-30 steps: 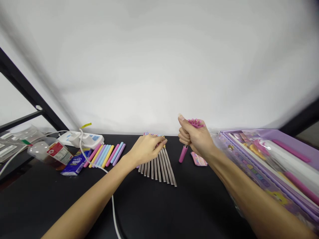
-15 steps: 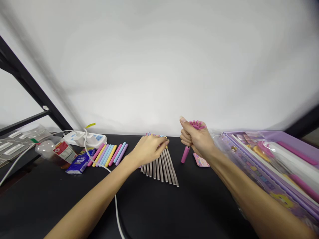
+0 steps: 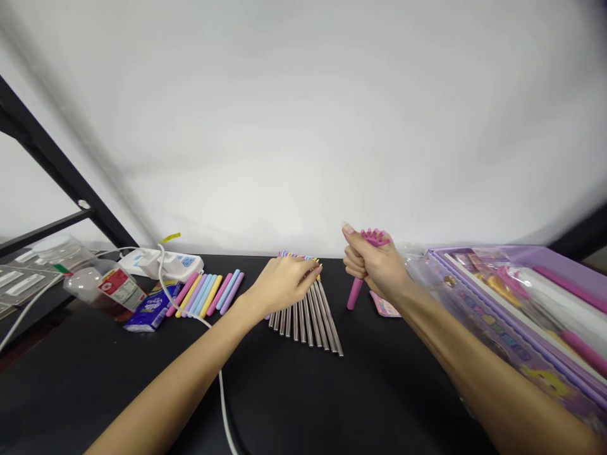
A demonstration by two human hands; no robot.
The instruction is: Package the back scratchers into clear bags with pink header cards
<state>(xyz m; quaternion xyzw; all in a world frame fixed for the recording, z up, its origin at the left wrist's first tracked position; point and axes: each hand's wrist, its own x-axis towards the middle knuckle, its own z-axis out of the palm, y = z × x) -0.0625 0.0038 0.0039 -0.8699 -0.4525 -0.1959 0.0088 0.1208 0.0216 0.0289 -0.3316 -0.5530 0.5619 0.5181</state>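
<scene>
My right hand [image 3: 372, 264] is closed in a fist around a pink pen-like stick [image 3: 354, 293], held upright with its lower end near the black table [image 3: 303, 398]; a pink frilly top shows above my fingers. My left hand [image 3: 283, 282] rests curled on a fanned row of several metal rods [image 3: 308, 316] with coloured tips, its fingertips pinching at the upper ends of the rods. What exactly the fingers grip is hidden.
A row of pastel coloured sleeves [image 3: 208, 293] lies to the left, beside a blue tissue pack [image 3: 149, 309], a plastic bottle [image 3: 102, 285] and a white power strip [image 3: 159, 262] with a cable [image 3: 220, 392]. A purple boxed set [image 3: 512, 303] fills the right. A small pink card [image 3: 384, 304] lies near my right hand.
Both hands have stayed almost in place; the view has shifted slightly, and my left fingers have crept a little along the rod tips.
</scene>
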